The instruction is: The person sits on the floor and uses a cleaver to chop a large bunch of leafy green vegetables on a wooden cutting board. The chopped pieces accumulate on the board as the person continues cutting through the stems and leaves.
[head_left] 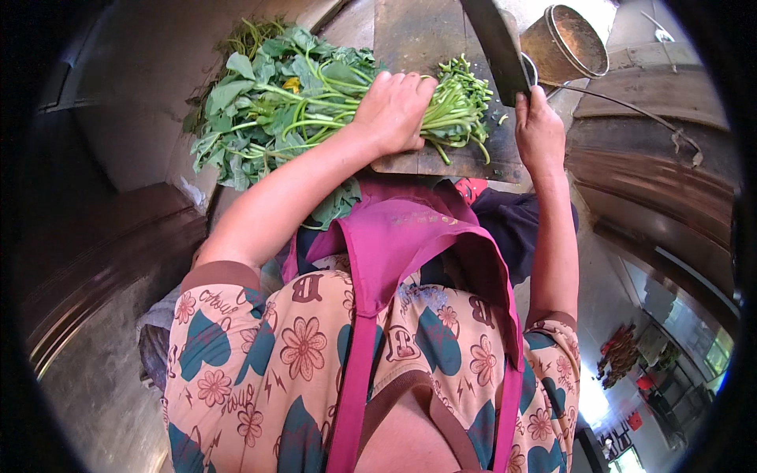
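If swung too near left fingers (pixel 409 82), clamped on leafy green stalks (pixel 464 114), could nick them: broad dark metal cleaver (pixel 502 55), clamped in right fingers (pixel 538 99).

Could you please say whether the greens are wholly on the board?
Partly: stems lie on the board; leaves spread past its left edge.

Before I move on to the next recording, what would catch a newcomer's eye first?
Probably the large heap of leafy green stems at upper left, gripped by the left hand over a brown wooden board. Then the broad dark metal knife in the right hand at upper right, and the bright magenta apron at centre.
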`<state>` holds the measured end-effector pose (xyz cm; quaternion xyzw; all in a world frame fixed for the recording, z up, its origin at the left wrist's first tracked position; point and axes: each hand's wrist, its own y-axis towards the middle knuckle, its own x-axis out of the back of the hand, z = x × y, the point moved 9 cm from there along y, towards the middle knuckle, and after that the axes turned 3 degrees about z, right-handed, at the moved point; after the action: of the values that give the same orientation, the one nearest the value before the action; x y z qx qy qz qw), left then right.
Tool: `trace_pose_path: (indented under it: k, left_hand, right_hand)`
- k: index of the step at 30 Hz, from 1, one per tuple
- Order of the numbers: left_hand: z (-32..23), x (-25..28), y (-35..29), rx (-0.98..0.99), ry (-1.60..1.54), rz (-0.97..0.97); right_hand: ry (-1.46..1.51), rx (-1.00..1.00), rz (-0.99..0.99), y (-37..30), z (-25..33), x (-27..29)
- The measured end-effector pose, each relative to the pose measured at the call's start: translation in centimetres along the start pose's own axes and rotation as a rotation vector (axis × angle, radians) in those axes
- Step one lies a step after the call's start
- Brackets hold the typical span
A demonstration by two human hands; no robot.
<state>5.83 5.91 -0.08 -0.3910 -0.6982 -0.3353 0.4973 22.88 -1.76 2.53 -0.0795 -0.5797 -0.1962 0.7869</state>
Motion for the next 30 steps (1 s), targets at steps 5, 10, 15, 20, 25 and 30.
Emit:
trace_pose_path:
  k: [5, 10, 15, 20, 25, 30]
  left_hand:
    - [-1.0, 1.9, -1.3, -0.059, 0.012, -0.221]
    - [1.0, -0.1, 0.7, 0.145, -0.028, -0.017]
    - [2.0, -1.4, 2.4, 0.3, 0.034, 0.318]
    - [2.0, -1.0, 2.5, 0.342, 0.037, 0.327]
    - [1.5, -0.4, 2.8, 0.271, 0.103, 0.2]
    - [0.9, -0.6, 3.0, 0.271, 0.169, 0.208]
  right_hand:
    - [-0.176, 0.155, 0.196, -1.1, -0.9, -1.9]
    - [-0.053, 0.16, 0.294, -2.3, -0.4, -1.1]
    - [0.189, 0.068, -0.076, -3.1, 1.2, 6.0]
    - [0.413, -0.142, -0.335, -6.1, 0.3, 6.3]
    - [0.258, -0.094, -0.066, -6.6, 1.3, -1.4]
    - [0.315, -0.208, -0.237, -6.4, 1.9, 2.7]
